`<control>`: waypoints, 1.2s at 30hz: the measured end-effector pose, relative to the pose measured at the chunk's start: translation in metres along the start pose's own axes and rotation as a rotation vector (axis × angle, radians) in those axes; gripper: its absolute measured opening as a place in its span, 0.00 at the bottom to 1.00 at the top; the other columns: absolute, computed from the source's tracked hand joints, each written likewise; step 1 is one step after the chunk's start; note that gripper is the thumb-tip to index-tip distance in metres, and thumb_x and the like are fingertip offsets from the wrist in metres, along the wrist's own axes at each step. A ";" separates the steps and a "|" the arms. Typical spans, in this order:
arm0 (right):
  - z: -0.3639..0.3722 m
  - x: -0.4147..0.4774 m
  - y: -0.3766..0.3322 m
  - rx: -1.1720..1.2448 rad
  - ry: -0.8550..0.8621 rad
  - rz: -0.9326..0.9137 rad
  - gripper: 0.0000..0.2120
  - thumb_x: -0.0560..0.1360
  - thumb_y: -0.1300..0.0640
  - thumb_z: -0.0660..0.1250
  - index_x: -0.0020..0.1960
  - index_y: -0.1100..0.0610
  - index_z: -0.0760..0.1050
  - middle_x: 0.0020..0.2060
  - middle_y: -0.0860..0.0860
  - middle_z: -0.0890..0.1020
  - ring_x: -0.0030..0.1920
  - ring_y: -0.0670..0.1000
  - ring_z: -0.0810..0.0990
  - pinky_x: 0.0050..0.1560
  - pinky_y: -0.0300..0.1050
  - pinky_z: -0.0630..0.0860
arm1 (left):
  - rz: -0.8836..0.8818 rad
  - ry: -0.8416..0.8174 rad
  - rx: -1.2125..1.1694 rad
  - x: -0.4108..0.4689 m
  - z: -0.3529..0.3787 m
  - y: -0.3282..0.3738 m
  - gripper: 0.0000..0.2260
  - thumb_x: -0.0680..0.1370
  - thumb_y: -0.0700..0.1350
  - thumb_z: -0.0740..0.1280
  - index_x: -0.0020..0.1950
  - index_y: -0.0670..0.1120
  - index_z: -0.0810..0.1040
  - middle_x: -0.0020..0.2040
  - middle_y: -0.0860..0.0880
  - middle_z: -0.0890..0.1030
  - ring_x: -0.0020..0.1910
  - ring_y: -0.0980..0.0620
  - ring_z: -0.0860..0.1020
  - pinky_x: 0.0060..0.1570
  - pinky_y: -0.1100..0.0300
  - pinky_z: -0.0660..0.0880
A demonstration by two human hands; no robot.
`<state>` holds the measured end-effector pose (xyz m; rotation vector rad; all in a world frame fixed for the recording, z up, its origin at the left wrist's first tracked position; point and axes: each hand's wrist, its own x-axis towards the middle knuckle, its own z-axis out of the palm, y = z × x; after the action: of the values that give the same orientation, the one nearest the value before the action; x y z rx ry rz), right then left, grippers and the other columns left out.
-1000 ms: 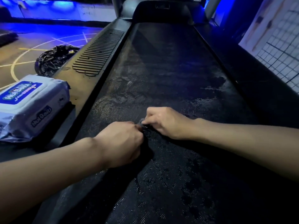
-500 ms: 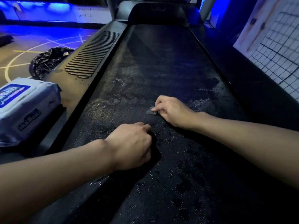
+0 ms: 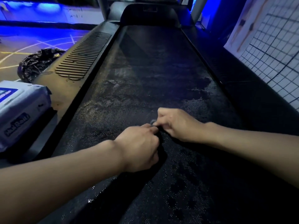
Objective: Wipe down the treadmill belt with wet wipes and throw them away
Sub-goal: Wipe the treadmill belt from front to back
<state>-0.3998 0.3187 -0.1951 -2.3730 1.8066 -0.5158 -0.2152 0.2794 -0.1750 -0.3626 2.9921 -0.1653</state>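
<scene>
The dark treadmill belt [image 3: 153,65] runs away from me, with wet patches across its middle and near end. Both my hands meet at the belt's centre. My right hand [image 3: 176,125] pinches a small grey scrap of wet wipe [image 3: 152,122] at its fingertips. My left hand [image 3: 139,147] has its fingers curled, with the fingertips touching the same scrap; most of the wipe is hidden between the two hands. A white and blue pack of wet wipes [image 3: 19,110] lies on the left side rail.
A crumpled black rubbish bag [image 3: 35,63] sits on the floor left of the treadmill. The left rail has a ribbed vent panel [image 3: 84,57]. A wire grid panel [image 3: 275,50] stands along the right. The motor hood [image 3: 149,15] closes the far end.
My right hand, half a second ago farther up the belt with the scrap, has come back toward my left hand. The two hands now touch at the fingertips.
</scene>
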 end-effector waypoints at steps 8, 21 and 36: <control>-0.014 -0.010 0.035 -0.039 0.082 0.139 0.07 0.75 0.65 0.69 0.48 0.59 0.85 0.41 0.49 0.77 0.42 0.48 0.79 0.44 0.42 0.77 | -0.035 0.041 0.024 0.023 -0.013 0.008 0.21 0.77 0.64 0.59 0.57 0.48 0.73 0.55 0.47 0.78 0.55 0.44 0.78 0.48 0.52 0.77; -0.031 -0.041 0.043 0.004 -0.110 0.160 0.10 0.73 0.67 0.69 0.50 0.57 0.85 0.46 0.47 0.80 0.44 0.46 0.79 0.47 0.34 0.73 | 0.047 0.073 -0.048 0.046 -0.013 0.016 0.11 0.78 0.53 0.59 0.55 0.50 0.76 0.53 0.51 0.77 0.54 0.48 0.77 0.47 0.55 0.76; -0.041 -0.055 0.083 -0.014 0.054 0.316 0.10 0.74 0.67 0.69 0.51 0.59 0.85 0.41 0.48 0.77 0.42 0.47 0.79 0.46 0.33 0.73 | 0.042 0.124 -0.095 0.063 -0.006 0.032 0.07 0.79 0.46 0.59 0.55 0.52 0.73 0.53 0.53 0.75 0.56 0.50 0.74 0.52 0.54 0.76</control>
<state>-0.5017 0.3522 -0.1917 -2.0396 2.1595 -0.5315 -0.2844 0.2952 -0.1795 -0.3097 3.1354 -0.0431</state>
